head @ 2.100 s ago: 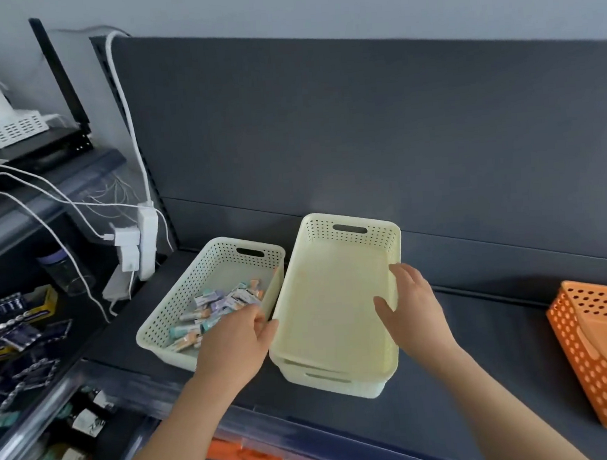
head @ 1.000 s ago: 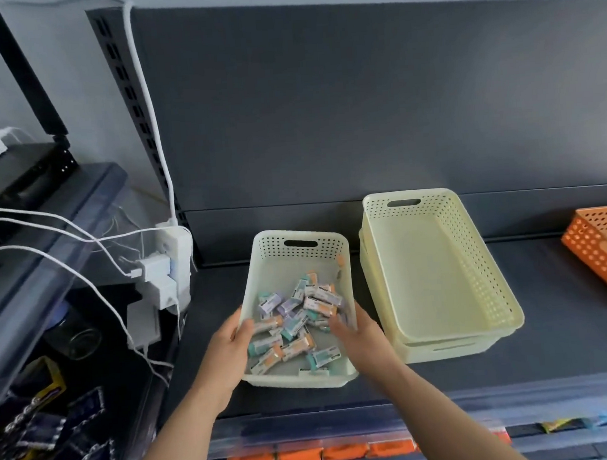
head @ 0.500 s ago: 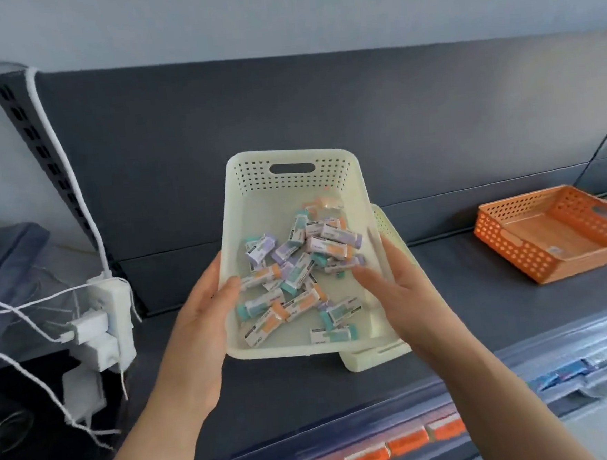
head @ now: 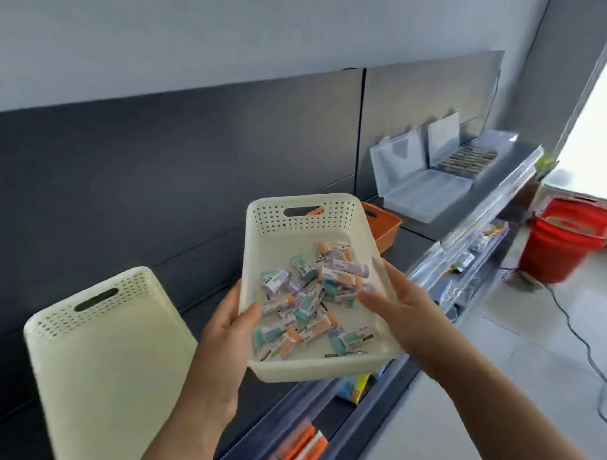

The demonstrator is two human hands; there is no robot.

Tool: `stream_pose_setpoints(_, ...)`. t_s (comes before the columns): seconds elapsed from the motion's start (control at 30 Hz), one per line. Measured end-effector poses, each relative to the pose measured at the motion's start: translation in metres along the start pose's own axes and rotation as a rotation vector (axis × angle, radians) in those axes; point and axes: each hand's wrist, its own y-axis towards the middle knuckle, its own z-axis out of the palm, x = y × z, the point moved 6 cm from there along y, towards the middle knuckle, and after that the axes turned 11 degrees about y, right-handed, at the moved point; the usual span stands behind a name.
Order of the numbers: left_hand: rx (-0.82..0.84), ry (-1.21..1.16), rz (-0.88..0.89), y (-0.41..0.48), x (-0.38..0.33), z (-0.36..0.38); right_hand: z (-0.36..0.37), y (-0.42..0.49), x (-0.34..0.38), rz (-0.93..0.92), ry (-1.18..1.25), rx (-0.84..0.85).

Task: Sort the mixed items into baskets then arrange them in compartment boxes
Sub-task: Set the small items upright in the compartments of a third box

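A cream perforated basket (head: 280,228) hangs in the air above the dark shelf, carried between both hands. My left hand (head: 226,332) grips its left rim, thumb over the edge. My right hand (head: 404,309) holds the right rim, with its thumb inside the basket. Several small packets (head: 310,301) in teal, orange and purple lie jumbled on the basket's floor. An empty cream basket (head: 102,351) stands on the shelf to the left. Clear compartment boxes (head: 425,189) sit open at the far right of the shelf, one holding rows of items.
An orange basket (head: 384,227) stands on the shelf just behind the carried one. A red bucket (head: 561,237) is on the floor at right, with a cable (head: 582,339) trailing past it. Lower shelves (head: 299,449) hold orange packs behind a clear front lip.
Both hands took hold of the filled basket, lifted it off the shelf and carried it rightward. The view has swung right, bringing the compartment boxes and red bucket into sight.
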Motion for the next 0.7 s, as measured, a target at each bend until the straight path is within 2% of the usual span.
stream_pose_setpoints(0.3,0.154,0.041,-0.016,0.08,0.013,0.183,-0.18,0.053,-0.001,0.072,0.02,-0.148)
stream_pose_setpoints(0.47,0.19,0.062,-0.018,0.133,0.016,0.251,-0.25,0.094,-0.004,0.084,0.028,-0.193)
stream_pose_setpoints(0.7,0.131,0.076,-0.013,0.228,0.025,0.316,-0.327,0.179,-0.004,0.078,-0.026,-0.222)
